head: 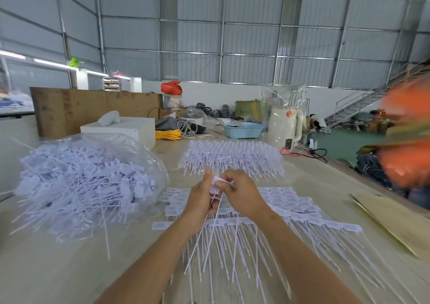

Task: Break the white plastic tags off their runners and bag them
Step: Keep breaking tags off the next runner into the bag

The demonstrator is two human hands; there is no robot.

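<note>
My left hand [201, 199] and my right hand [242, 195] meet above the table's middle, both gripping a small bunch of white plastic tags [220, 182] whose thin tails hang down between my forearms. Beneath them lies a spread of tags on runners [302, 210], tails pointing toward me. A second stack of tags on runners [232, 157] lies farther back. At the left a clear plastic bag [88, 182] bulges with loose white tags.
A white box [125, 128], yellow cord [168, 134], blue basket [243, 129] and white kettle [282, 127] stand at the back. Brown cardboard [395, 220] lies at the right edge. A blurred orange shape [407, 145] fills the right side.
</note>
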